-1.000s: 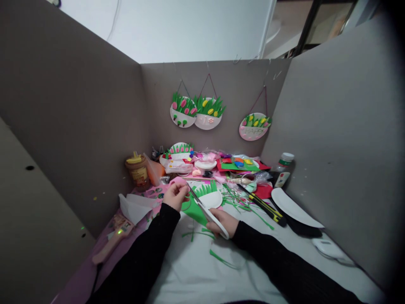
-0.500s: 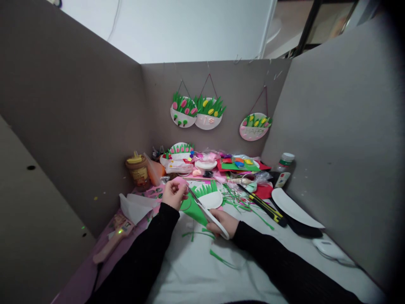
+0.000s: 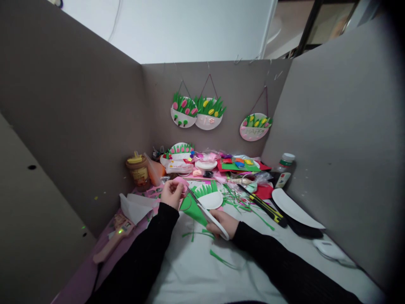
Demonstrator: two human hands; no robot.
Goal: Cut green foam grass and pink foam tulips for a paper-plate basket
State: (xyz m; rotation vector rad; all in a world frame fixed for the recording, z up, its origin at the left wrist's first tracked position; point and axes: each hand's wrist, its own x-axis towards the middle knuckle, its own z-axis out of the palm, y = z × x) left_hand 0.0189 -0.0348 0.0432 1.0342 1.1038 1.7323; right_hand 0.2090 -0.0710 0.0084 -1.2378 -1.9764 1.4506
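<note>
Left hand [image 3: 171, 193] pinched around a small pink foam piece [image 3: 181, 182], held just above the worktop [image 3: 190, 270] at about 11 o'clock from the right hand [image 3: 223, 223]. Right hand clenched through the white handles of a pair of scissors [image 3: 207, 213], blades pointing to 10 o'clock, tips right at the edge of the pink piece and close to the left fingertips. Beneath the blades, a sheet of green foam [image 3: 193, 211]; at 12 o'clock from it, a white paper plate with green grass fringe [image 3: 209, 196].

Risks, as judged from here: a nick to the left fingertips, so near the blade tips; a crooked or overlong cut through so small a piece, pinched only at one side; a snag on the green sheet lying under the blades; a sleeve sweeping loose green strips [image 3: 221, 257] off the near edge. Yellow-and-black utility knife [image 3: 262, 207] lying at 2 o'clock from the right hand, within a careless elbow's reach.

Writing: pale lettering across the hanging plate [image 3: 253, 128] on the back wall at 1 o'clock, too faint to read with certainty. Labels on the brown jar [image 3: 138, 169] at 10 o'clock and the white-capped bottle [image 3: 284, 169] at 2 o'clock too small to read.
</note>
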